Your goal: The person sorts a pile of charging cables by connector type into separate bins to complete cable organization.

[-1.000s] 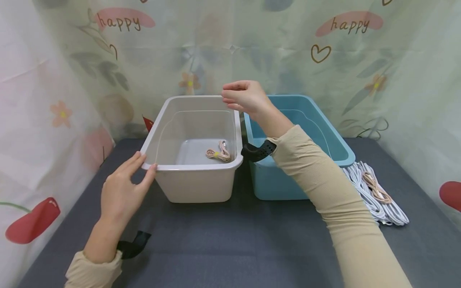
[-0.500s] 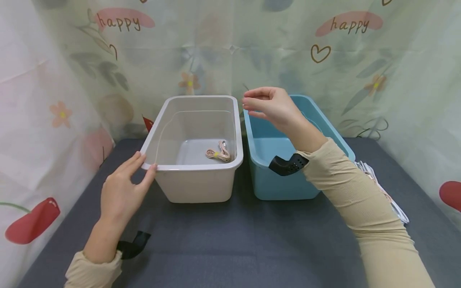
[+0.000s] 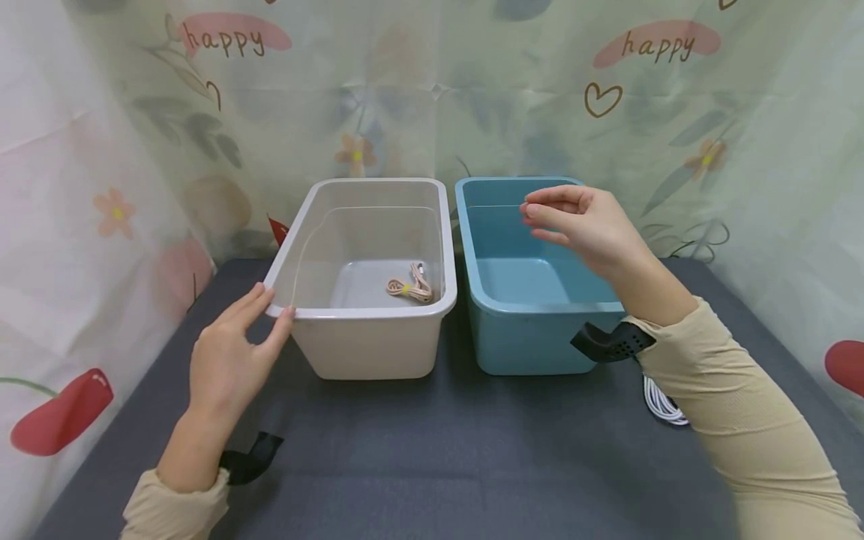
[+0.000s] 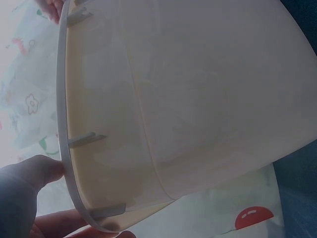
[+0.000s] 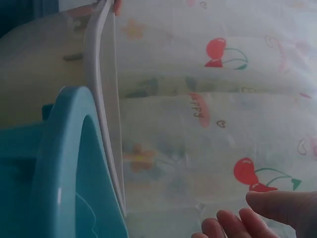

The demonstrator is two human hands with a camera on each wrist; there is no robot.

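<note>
Since the frame a second earlier, the right hand (image 3: 587, 225) had travelled from above the white bin's (image 3: 367, 341) far rim to above the blue bin (image 3: 526, 345), fingers loosely extended and holding nothing. I counted two bins standing side by side on the dark table (image 3: 432, 457). One coiled pink cable (image 3: 409, 287) lay in the white bin; the blue bin showed only its bare floor. The left hand (image 3: 226, 360) rested unchanged at the white bin's near-left corner, fingers straight. White cables (image 3: 663, 401) lay right of the blue bin, now mostly hidden by the sleeve.
</note>
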